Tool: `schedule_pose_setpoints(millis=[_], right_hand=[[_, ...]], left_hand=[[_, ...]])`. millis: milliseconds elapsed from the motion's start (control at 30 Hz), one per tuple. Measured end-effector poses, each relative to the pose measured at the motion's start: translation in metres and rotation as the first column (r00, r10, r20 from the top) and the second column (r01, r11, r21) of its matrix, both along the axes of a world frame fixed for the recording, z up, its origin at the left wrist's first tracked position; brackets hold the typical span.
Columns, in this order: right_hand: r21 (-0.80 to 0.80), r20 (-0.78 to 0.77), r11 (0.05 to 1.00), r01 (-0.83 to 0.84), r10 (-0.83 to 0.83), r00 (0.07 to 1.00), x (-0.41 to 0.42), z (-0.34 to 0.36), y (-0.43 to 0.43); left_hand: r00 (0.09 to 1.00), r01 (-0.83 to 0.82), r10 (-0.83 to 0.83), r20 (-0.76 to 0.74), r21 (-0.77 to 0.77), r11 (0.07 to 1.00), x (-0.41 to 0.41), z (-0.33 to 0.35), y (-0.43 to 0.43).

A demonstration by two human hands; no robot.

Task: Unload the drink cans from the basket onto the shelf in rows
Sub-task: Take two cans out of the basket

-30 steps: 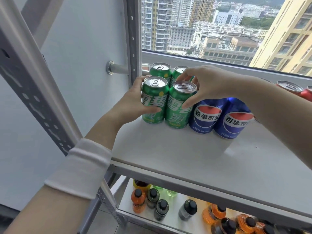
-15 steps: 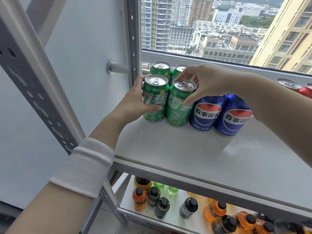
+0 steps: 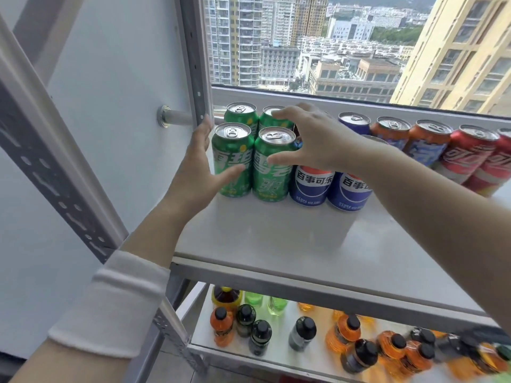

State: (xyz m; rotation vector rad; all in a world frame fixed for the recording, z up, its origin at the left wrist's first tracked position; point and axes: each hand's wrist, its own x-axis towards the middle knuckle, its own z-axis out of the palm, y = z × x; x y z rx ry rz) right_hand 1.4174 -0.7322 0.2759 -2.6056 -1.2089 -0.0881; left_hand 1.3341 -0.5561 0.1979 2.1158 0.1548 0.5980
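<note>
Spanning the frame, the flat grey metal shelf (image 3: 276,244) carries upright drink cans in rows. The left hand (image 3: 196,172) is spread wide beside the front-left green aluminium can (image 3: 233,161), gripping nothing. The right hand (image 3: 312,142), fingers splayed, hovers empty over the neighbouring second green can (image 3: 272,164). Two blue cans (image 3: 329,186) stand just right; orange and red cans (image 3: 453,153) line the back.
</note>
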Motion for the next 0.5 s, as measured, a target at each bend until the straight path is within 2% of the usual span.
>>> schedule_pose_setpoints(millis=[233, 500], right_hand=[[0.038, 0.123, 0.998, 0.049, -0.053, 0.991, -0.049, 0.0, -0.045], [0.11, 0.192, 0.991, 0.071, -0.091, 0.977, -0.126, -0.014, -0.147]], left_hand=[[0.987, -0.119, 0.105, 0.119, 0.112, 0.987, -0.037, 0.024, -0.045], [0.988, -0.116, 0.085, 0.129, 0.255, 0.96, -0.101, 0.035, -0.146]])
